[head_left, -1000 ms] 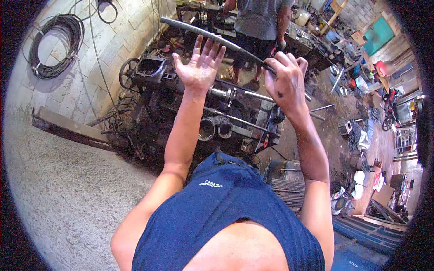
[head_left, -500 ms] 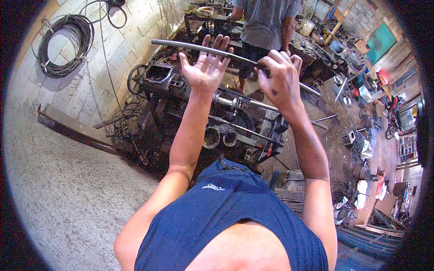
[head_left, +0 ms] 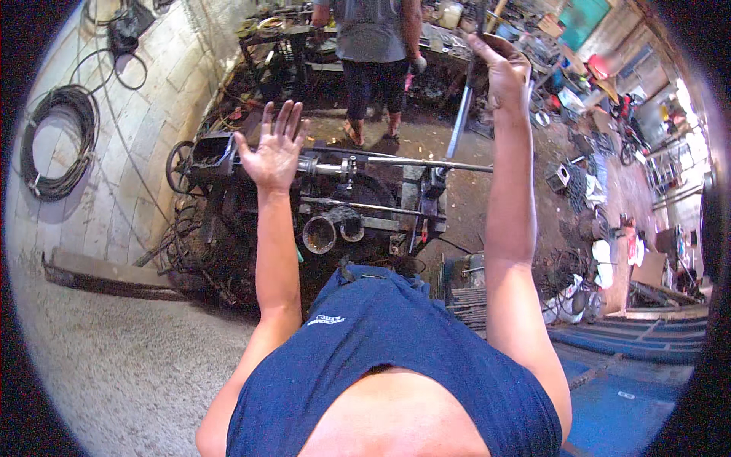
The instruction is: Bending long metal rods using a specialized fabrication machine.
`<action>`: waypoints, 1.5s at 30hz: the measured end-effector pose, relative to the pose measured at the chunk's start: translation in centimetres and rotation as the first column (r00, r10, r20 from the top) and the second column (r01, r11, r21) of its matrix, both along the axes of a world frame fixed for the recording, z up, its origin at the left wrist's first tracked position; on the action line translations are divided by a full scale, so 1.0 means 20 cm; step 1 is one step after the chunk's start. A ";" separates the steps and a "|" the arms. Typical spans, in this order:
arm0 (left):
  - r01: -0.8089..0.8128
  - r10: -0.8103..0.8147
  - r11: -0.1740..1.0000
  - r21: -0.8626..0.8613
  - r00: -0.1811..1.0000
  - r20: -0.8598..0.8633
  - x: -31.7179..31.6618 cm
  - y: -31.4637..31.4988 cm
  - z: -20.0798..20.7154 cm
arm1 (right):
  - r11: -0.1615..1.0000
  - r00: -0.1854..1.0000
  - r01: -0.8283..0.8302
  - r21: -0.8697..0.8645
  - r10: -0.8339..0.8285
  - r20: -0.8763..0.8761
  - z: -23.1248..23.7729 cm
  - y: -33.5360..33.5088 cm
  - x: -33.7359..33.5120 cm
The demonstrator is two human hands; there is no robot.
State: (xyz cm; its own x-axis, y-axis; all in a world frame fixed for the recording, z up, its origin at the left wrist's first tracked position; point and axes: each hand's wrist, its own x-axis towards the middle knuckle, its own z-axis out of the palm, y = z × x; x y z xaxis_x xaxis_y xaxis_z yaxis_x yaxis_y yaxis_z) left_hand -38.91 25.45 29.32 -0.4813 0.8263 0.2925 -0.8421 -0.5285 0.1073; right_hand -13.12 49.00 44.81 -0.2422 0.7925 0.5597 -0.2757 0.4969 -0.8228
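My right hand (head_left: 502, 67) is raised at the upper right, its fingers wrapped round a long threaded metal rod (head_left: 461, 122). The rod stands steeply tilted, dark in its upper part and shiny toward its lower end; its top runs out of the picture. My left hand (head_left: 272, 152) is open, palm up and fingers spread, with nothing in it. Below and beyond it lies a dark, greasy lathe-like machine (head_left: 384, 221), with a shiny round shaft (head_left: 426, 163) running across it to the right. Two round metal openings, one a ring (head_left: 319, 234), show at its near side.
Ahead, a person in a grey shirt (head_left: 373, 30) stands at a cluttered workbench (head_left: 449, 42). A coil of black cable (head_left: 57, 145) hangs on the left block wall. Scrap parts, a metal block (head_left: 558, 177) and white bags (head_left: 567, 301) lie along the right. Blue panels (head_left: 632, 388) are at lower right.
The rod has swung from lying across both hands to steeply upright in my right hand, which moved up and right. My left hand has come away from it, lower and left. The view has shifted.
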 end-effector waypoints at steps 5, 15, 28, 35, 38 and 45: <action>-0.020 0.018 0.999 0.027 0.998 0.057 0.02 0.06 -0.13 | 0.921 0.950 0.020 -0.388 -0.139 -0.281 -0.08 0.05 0.12; 0.059 -0.064 0.998 0.037 0.985 0.159 0.16 0.33 0.02 | 0.770 0.749 -0.364 -0.525 -0.093 -0.656 -0.24 -0.19 0.05; 0.127 -0.144 0.988 0.092 0.967 0.209 0.26 0.45 0.19 | 0.739 0.740 -0.325 -0.590 -0.190 -0.646 -0.26 -0.32 -0.06; 0.125 -0.139 0.989 0.075 0.965 0.224 0.27 0.45 0.15 | 0.745 0.785 -0.304 -0.594 -0.158 -0.599 -0.30 -0.36 -0.05; 0.128 -0.135 0.991 0.046 0.965 0.224 0.31 0.44 0.12 | 0.748 0.795 -0.273 -0.606 -0.180 -0.580 -0.31 -0.37 -0.04; 0.136 -0.143 0.893 -0.429 0.990 0.015 0.44 0.39 -0.24 | 0.760 0.754 -0.004 -0.650 -0.425 -0.501 -0.56 -0.16 0.39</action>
